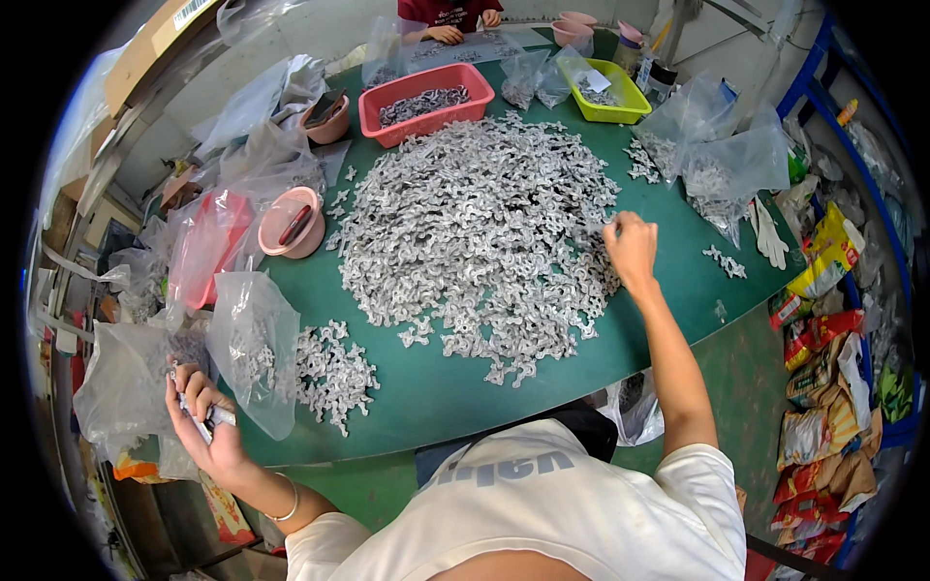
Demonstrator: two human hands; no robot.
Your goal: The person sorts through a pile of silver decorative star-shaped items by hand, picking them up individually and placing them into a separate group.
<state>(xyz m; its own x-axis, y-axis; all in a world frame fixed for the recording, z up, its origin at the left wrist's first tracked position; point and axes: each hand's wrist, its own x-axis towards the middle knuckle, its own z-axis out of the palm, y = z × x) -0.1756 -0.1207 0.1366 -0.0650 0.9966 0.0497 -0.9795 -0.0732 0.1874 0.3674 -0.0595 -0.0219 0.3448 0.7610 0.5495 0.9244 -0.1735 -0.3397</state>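
A large heap of small silver-grey metal parts (475, 223) covers the middle of the green table (668, 320). At the heap's right edge is my right hand (632, 247), its fingers closed; whatever they may hold is hidden. My left hand (205, 416) is raised at the table's left front edge, fingers curled around a small flat silver-white piece (222, 416). Close by stands a clear plastic bag (254, 339) with some parts in it. Between that bag and the big heap lies a smaller pile of parts (334, 373).
Along the back are a red basin (426, 102) and a yellow-green basin (610, 92) with parts. A pink bowl (292, 223) sits left. Part-filled bags (717, 179) and a white glove (768, 234) lie right. Across the table another person's hand (446, 35) rests near parts. Blue shelving (857, 145) stands right.
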